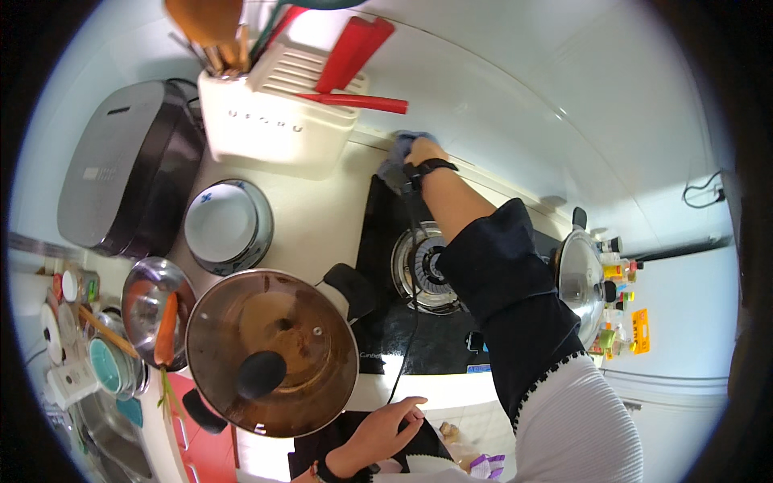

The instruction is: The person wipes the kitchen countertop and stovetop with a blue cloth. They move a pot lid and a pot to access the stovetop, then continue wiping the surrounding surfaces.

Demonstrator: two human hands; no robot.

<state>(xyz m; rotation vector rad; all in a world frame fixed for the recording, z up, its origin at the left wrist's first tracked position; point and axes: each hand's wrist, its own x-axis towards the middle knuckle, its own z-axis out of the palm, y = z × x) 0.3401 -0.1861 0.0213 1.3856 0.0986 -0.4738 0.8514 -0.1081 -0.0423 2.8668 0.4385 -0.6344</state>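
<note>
My right hand (424, 151) is on a blue-grey cloth (400, 152), pressed to the counter strip at the foot of the wall, just behind the black gas hob (386, 326). Part of the cloth is hidden under the fingers. My right arm reaches across the hob, over the edge of a bare burner (423, 265). My left hand (381, 431) hangs in front of the counter edge, holding nothing, with the thumb away from the bent fingers. A dark cable (412, 326) runs from the right wrist down across the hob.
A glass-lidded pot (272, 410) stands left of the hob, one handle near its edge. Beyond it are stacked bowls (220, 223), a carrot (166, 332) in a steel bowl (136, 290), a rice cooker (115, 175) and a utensil holder (272, 139). A lidded pan (580, 278) sits right.
</note>
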